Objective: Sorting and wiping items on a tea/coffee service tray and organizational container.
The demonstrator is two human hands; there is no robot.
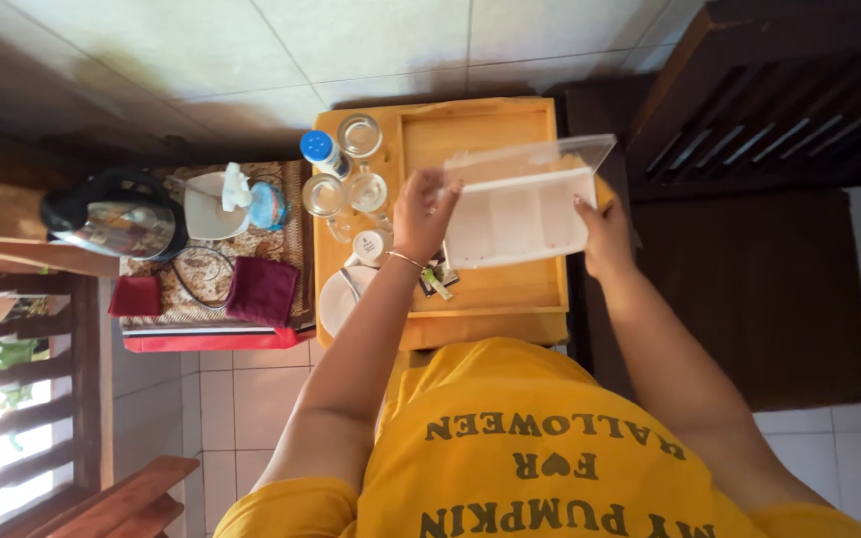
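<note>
Both hands clamp the clear rectangular plastic compartment box (520,214) w/ open lid, left hand (423,214) & right hand (605,239) at opposite ends, held just above the yellow wooden tray (490,299); step judged carry/placing, next needs level lowering.

Compartment box (518,214) sits over the tray (480,299), glasses (360,134) left of it, kettle (117,214) further left on the side table (211,324).
</note>
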